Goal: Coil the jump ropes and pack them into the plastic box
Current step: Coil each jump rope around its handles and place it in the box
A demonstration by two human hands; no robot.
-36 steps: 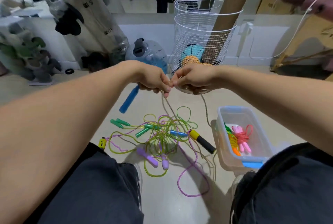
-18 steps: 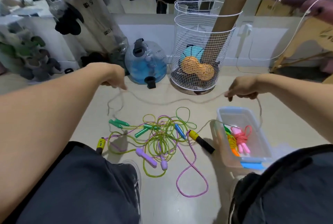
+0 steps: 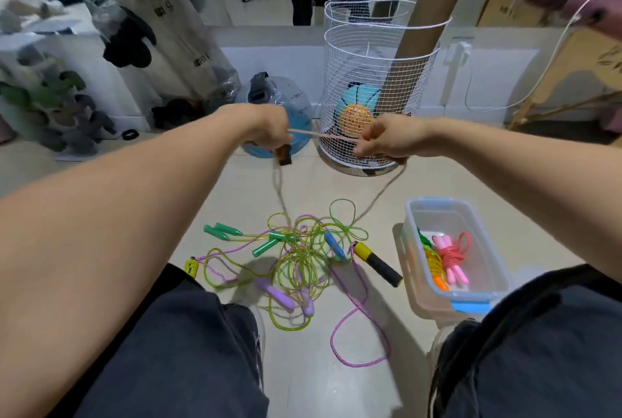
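We observe a beige jump rope (image 3: 324,138) stretched taut between both hands above the floor. The left hand (image 3: 271,131) has its grip curled around the rope; what looks like a brown handle end shows below the fist. The right hand (image 3: 383,141) pinches the rope, and two slack strands hang from the hands down to the floor. There, a tangled pile of ropes (image 3: 299,256) lies between our knees: yellow-green and purple cords, with green, blue, purple and yellow-black handles. The plastic box (image 3: 484,286), clear with a blue rim, stands just right of the pile and contains coiled pink, orange and green ropes. A white wire basket (image 3: 377,57) stands behind the hands.
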